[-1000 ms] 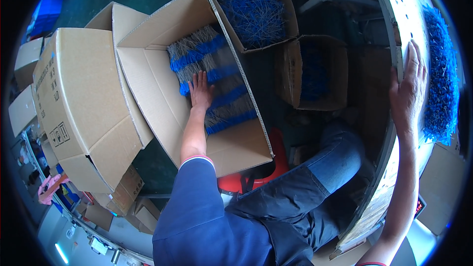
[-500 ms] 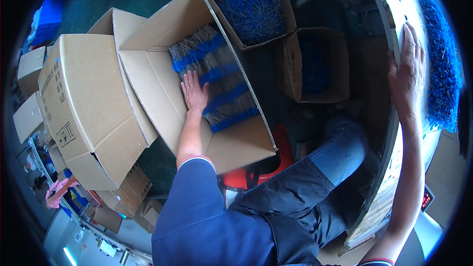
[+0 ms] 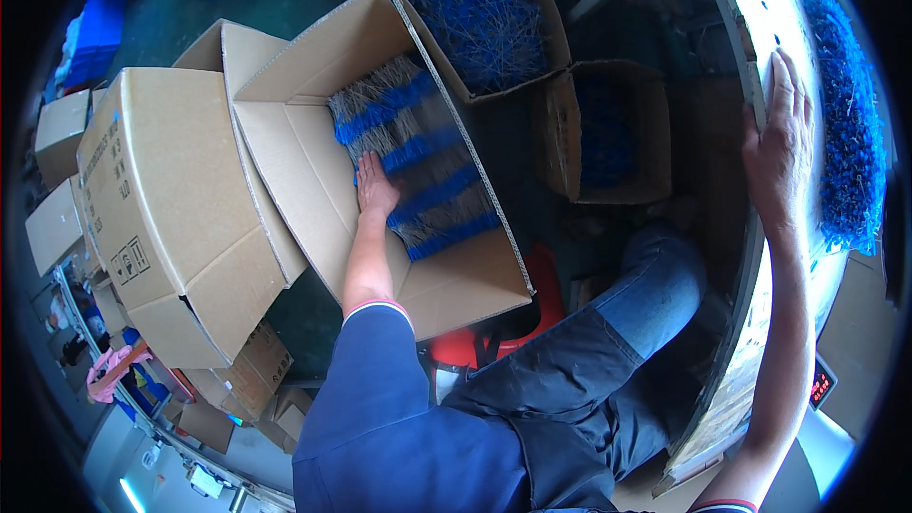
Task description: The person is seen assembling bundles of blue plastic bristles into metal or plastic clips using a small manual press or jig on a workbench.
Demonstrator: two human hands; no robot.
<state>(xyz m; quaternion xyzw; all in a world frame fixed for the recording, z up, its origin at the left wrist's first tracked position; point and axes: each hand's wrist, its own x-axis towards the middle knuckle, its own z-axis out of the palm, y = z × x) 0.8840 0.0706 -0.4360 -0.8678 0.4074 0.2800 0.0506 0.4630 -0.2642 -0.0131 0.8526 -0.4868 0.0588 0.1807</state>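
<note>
Two bare hands in view, well apart from each other. Left hand [image 3: 377, 193]: reaching into a large carton [image 3: 299, 147], fingers extended and close together, laid at the left ends of the rows of blue-and-silver wire pieces [image 3: 432, 144], near the carton's left wall. Palm side hidden; no piece seen gripped. Rows lie side by side across the carton, blue bands alternating with bare wire, from near its upper end down to its lower end wall; right part in shadow.

Right hand [image 3: 781, 161]: flat on the pale tabletop [image 3: 763, 2], along its left edge, fingers straight, thumb spread toward that edge. Nothing seen in its grasp. Just right of it, a long, dense blue pile [image 3: 850, 123] runs along the tabletop.

Surroundings: second carton [image 3: 561, 43] beyond the first one's upper right edge, with a loose tangled heap [image 3: 475, 14] of similar pieces; smaller carton [image 3: 562, 138] beside it, blue contents dim. Printed carton [image 3: 195, 180] at left. Red stool [image 3: 456, 351] partly visible below the large carton's lower edge.
</note>
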